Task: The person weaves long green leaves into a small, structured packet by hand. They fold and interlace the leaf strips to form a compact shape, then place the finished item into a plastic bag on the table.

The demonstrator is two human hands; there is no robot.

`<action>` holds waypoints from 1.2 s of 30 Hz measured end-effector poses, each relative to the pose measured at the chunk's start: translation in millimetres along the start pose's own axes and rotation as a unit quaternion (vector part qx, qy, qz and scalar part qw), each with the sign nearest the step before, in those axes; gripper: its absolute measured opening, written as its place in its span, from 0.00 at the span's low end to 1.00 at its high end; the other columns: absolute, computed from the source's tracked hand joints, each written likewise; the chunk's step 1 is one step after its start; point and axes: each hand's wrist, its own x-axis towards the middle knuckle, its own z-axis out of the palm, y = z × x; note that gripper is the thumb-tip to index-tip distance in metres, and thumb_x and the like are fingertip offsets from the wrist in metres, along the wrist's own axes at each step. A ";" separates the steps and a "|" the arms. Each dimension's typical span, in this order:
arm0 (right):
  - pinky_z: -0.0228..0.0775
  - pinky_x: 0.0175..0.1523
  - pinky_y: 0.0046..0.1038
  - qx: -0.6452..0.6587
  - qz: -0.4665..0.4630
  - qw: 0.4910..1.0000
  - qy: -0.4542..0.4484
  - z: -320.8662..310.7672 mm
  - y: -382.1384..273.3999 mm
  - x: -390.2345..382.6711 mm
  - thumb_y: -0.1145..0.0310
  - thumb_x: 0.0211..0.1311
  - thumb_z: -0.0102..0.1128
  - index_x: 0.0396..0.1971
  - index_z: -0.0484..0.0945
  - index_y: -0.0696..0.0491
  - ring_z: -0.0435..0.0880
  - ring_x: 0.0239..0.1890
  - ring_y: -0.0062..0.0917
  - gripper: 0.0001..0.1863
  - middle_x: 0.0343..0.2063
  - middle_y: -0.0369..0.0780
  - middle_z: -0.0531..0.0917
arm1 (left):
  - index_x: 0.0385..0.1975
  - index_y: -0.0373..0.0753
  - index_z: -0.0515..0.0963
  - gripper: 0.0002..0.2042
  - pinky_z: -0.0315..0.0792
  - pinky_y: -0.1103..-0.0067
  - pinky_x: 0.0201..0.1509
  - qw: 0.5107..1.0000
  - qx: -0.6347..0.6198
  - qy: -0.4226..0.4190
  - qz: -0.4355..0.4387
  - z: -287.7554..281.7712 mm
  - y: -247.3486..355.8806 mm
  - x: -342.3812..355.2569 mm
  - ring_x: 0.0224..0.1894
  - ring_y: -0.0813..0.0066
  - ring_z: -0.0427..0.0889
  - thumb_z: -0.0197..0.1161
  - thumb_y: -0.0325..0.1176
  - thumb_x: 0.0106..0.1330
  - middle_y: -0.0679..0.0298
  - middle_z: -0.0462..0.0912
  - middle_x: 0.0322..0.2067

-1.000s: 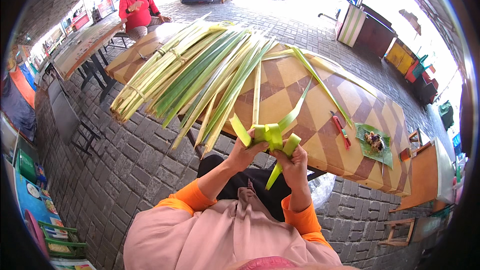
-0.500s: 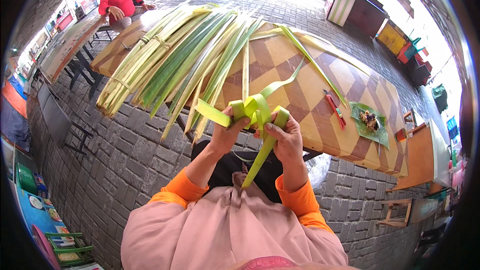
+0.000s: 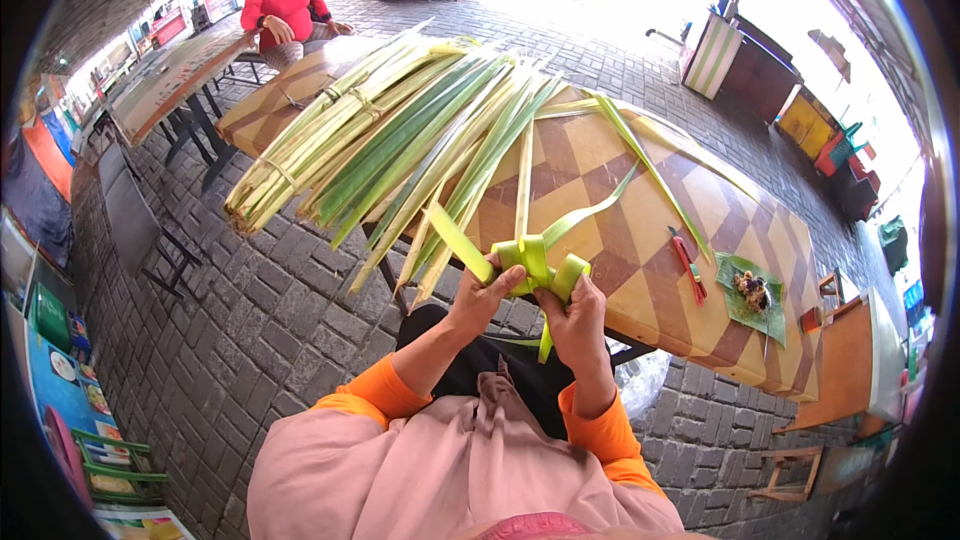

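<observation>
Between my two hands is a partly woven strip of yellow-green palm leaf [image 3: 536, 258], looped and folded over itself, held just in front of the table's near edge. My left hand [image 3: 484, 292] pinches its left side, where one flat end sticks up to the left. On the right side, my right hand [image 3: 574, 318] grips a loop with thumb and fingers. A short end hangs below between the hands, and a long thin tail rises toward the upper right. Past my left hand lies a big heap of long palm leaves [image 3: 400, 145], partly tied in bundles.
The long table [image 3: 590, 195] has a brown-and-tan diamond pattern. On its right lie a red-handled cutter [image 3: 688, 265] and food on a green leaf [image 3: 748, 295]. A person in red [image 3: 288, 10] sits beyond its far left end. A wooden stool [image 3: 790, 473] stands at lower right.
The view has tilted up and shifted left. The hanging strip end, long and pointing toward my lap before, now shows only short beneath the weave. Both hands keep their grip.
</observation>
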 end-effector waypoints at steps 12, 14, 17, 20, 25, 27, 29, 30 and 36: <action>0.68 0.36 0.19 0.268 0.109 0.954 -0.075 -8.9 2.9 2.6 0.80 0.55 0.60 0.38 0.74 0.59 0.74 0.30 0.12 0.10 0.28 0.34 0.80 | 0.46 0.34 0.74 0.13 0.69 0.82 0.46 0.998 0.045 0.027 0.019 -4.5 5.3 4.4 0.40 0.81 0.76 0.59 0.24 0.60 0.68 0.79 0.38; 0.69 0.34 0.20 0.369 0.153 0.913 -0.079 -14.5 10.8 1.5 0.79 0.56 0.59 0.39 0.73 0.59 0.76 0.27 0.17 0.10 0.28 0.37 0.80 | 0.44 0.33 0.73 0.11 0.70 0.83 0.43 0.999 0.036 0.023 0.022 -3.6 9.7 1.2 0.38 0.83 0.75 0.58 0.23 0.62 0.68 0.78 0.36; 0.74 0.33 0.27 0.609 0.200 0.762 -0.092 -14.9 15.3 2.4 0.78 0.56 0.58 0.39 0.72 0.61 0.80 0.25 0.27 0.11 0.28 0.42 0.80 | 0.41 0.33 0.75 0.09 0.70 0.84 0.40 0.992 0.110 0.013 0.052 -4.5 7.8 1.2 0.35 0.83 0.75 0.59 0.23 0.62 0.68 0.78 0.35; 0.76 0.37 0.29 0.597 0.239 0.762 -0.075 -8.9 6.7 -1.3 0.78 0.57 0.57 0.40 0.71 0.62 0.82 0.28 0.28 0.11 0.29 0.43 0.80 | 0.39 0.33 0.75 0.08 0.70 0.84 0.37 0.986 0.145 0.025 0.081 4.3 7.8 0.4 0.33 0.84 0.74 0.57 0.20 0.60 0.68 0.77 0.31; 0.74 0.41 0.22 0.471 0.163 0.867 -0.014 10.2 0.7 -12.8 0.81 0.53 0.60 0.37 0.75 0.61 0.80 0.32 0.19 0.10 0.30 0.37 0.81 | 0.40 0.33 0.74 0.10 0.70 0.83 0.30 0.942 0.264 -0.010 0.208 9.8 12.6 -1.9 0.30 0.78 0.76 0.56 0.17 0.58 0.63 0.76 0.32; 0.73 0.40 0.19 0.437 0.151 0.887 -0.016 8.5 1.8 -12.5 0.82 0.52 0.62 0.37 0.76 0.61 0.78 0.32 0.15 0.11 0.30 0.35 0.81 | 0.40 0.32 0.74 0.11 0.71 0.82 0.33 0.929 0.285 -0.009 0.234 10.0 14.5 -0.7 0.32 0.75 0.78 0.56 0.17 0.57 0.61 0.77 0.32; 0.70 0.39 0.18 0.414 0.156 0.897 -0.010 9.2 -0.6 -16.0 0.82 0.51 0.62 0.38 0.76 0.62 0.78 0.32 0.16 0.12 0.32 0.37 0.81 | 0.41 0.32 0.74 0.12 0.72 0.80 0.35 0.924 0.300 -0.009 0.237 12.5 20.4 -3.4 0.34 0.72 0.79 0.57 0.16 0.56 0.59 0.77 0.33; 0.69 0.39 0.18 0.405 0.153 0.901 -0.007 10.2 -1.6 -15.8 0.82 0.50 0.62 0.38 0.76 0.62 0.78 0.32 0.16 0.13 0.33 0.38 0.81 | 0.41 0.33 0.74 0.13 0.72 0.76 0.39 0.920 0.308 -0.009 0.242 10.0 19.7 -3.7 0.37 0.64 0.79 0.57 0.17 0.55 0.57 0.78 0.35; 0.71 0.42 0.17 0.451 0.177 0.872 -0.066 5.4 13.7 -17.5 0.81 0.50 0.63 0.49 0.73 0.64 0.79 0.34 0.15 0.22 0.34 0.36 0.81 | 0.39 0.35 0.76 0.13 0.72 0.72 0.43 0.905 0.320 -0.047 0.275 2.2 13.3 -5.1 0.38 0.58 0.79 0.61 0.19 0.52 0.56 0.79 0.36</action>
